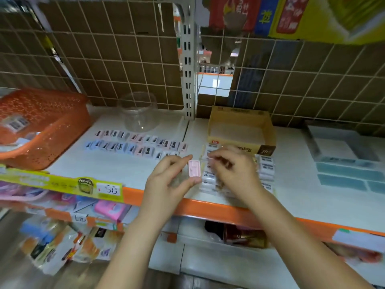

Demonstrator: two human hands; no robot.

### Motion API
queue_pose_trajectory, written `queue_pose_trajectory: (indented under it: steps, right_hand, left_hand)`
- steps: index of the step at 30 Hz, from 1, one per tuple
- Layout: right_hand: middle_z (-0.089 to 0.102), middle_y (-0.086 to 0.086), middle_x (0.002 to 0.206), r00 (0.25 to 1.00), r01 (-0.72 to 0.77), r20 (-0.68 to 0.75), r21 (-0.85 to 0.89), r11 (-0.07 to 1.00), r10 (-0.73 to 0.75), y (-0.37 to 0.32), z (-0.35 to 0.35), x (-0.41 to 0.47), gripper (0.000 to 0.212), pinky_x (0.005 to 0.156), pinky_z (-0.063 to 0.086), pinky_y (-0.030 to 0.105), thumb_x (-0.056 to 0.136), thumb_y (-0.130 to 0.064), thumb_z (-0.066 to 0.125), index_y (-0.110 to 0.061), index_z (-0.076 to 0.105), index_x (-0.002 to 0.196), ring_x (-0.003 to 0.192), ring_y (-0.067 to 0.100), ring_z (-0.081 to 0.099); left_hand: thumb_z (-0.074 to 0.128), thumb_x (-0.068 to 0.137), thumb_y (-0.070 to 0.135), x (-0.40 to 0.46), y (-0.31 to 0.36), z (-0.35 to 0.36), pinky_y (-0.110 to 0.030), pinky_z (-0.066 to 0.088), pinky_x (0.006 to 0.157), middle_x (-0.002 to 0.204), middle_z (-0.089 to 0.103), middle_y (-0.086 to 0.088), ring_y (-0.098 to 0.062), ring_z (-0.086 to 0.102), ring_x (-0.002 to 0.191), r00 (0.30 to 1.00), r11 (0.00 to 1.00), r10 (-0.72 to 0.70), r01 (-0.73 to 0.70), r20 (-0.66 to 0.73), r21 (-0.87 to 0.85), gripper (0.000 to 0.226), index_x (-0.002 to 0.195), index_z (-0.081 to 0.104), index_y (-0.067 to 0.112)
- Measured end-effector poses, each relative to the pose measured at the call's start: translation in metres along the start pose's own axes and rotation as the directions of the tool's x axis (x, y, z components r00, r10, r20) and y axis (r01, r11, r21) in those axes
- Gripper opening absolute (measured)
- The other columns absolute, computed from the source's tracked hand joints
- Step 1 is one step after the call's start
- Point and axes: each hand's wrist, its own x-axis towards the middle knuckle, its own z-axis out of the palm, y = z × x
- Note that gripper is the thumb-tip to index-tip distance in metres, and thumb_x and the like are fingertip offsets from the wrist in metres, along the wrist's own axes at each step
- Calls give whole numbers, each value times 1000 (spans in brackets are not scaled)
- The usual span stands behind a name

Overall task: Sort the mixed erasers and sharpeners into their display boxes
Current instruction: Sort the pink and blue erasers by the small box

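Head view, near edge first: the orange front rail [208, 207] of the white shelf [116, 165] runs across the frame, with both forearms crossing above it. The left hand [166, 182] pinches a pink sharpener [194, 168] between thumb below and forefinger above, holding it upright just over the shelf surface. The right hand [233, 170] sits immediately to the right of that sharpener, fingers curled down over a pile of white wrapped erasers [265, 165]; motion blur prevents confirming whether it actually grips one. The eraser pile lies under and to the right of the right hand, touching the front of the cardboard display box [241, 130].

Further back and left of the hands, two rows of sharpeners [135, 143] in pink, blue and white lie flat on the shelf, the nearest end of the rows just beyond the left fingertips. Behind them stands a clear plastic jar [138, 111]. An orange perforated basket [41, 124] occupies the far left. The display box is open-topped, beside the shelf upright. A grey-blue tray [343, 155] sits at the right, well apart from both hands. A wire grid [104, 59] backs the shelf.
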Motion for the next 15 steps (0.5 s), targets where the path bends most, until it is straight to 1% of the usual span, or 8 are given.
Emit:
queue_pose_trajectory:
  steps: [2,3,6,9,10,12,14,15]
  right_hand:
    - [68,10,82,990,-143,60,267,953,131,-14,-7,-7,6,66,44,16,81,-9,67,-12,72,83,68,15,57]
    - [68,10,78,982,-180,106,299,937,155,-20,-8,-10,6,65,46,21,79,-12,69,-18,70,80,66,14,57]
    - [54,-3,63,958,-259,197,286,922,208,-31,-3,-16,18,56,40,19,72,-21,76,-27,59,71,54,1,46]
    - [54,-4,62,933,-333,236,273,903,273,-33,0,-12,21,54,43,19,69,-16,78,-22,58,68,51,-1,46]
    - [57,0,65,920,-363,263,300,882,290,-33,0,-10,17,55,47,22,71,-14,77,-18,60,71,54,0,50]
    - [62,11,74,895,-425,320,393,816,312,-32,-1,-5,8,64,53,31,78,-9,70,-13,64,81,63,15,58]
    - [64,15,81,870,-482,352,452,751,346,-31,0,3,13,71,56,35,85,-3,59,-10,64,94,72,24,62]
    - [64,14,83,855,-509,365,457,730,368,-30,2,9,17,71,56,32,87,-1,54,-9,64,98,74,26,63]
  left_hand:
    - [63,72,46,0,4,3,-24,44,79,97,59,-3,-12,53,90,998,989,59,-57,-6,139,51,105,68,8]
    - [62,72,46,0,7,4,-24,43,80,98,60,-6,-15,53,92,996,973,88,-87,4,213,49,100,68,7]
    - [60,71,41,1,13,6,-27,40,79,100,60,-9,-19,50,94,989,932,138,-145,46,332,37,89,65,10]
    - [60,69,41,1,14,6,-32,39,80,103,60,-9,-20,49,96,988,922,142,-155,63,355,36,88,64,10]
    - [60,69,43,1,13,5,-32,39,81,103,60,-10,-20,49,97,989,923,139,-151,59,354,40,90,64,9]
    - [60,71,50,1,10,1,-29,39,83,103,60,-11,-20,48,98,990,924,133,-142,49,356,52,98,65,5]
    - [55,73,56,5,4,-6,-26,37,85,105,61,-12,-19,48,99,993,914,100,-114,56,390,64,107,64,3]
    - [54,74,57,7,0,-10,-26,37,85,105,61,-12,-19,48,99,995,907,66,-89,70,411,65,109,63,3]
